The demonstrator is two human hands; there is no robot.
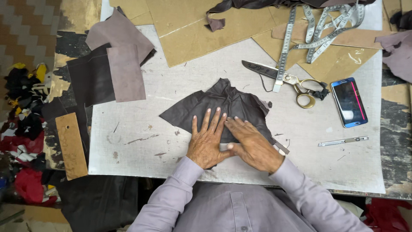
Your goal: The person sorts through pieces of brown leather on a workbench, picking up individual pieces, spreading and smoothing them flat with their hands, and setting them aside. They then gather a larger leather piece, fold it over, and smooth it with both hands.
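Nearest the camera, lilac shirt sleeves lead up to the left hand (207, 144) and right hand (253, 144), both spread flat with fingers extended, pressing on a dark brown leather piece (223, 105) at the middle of the grey worktable (141, 141). The leather looks thin, soft and limp, probably light; its free outer edges seem the easiest places to pinch. Scissors (296, 86), a measuring tape (285, 47) and a phone (348, 102) lie to the right.
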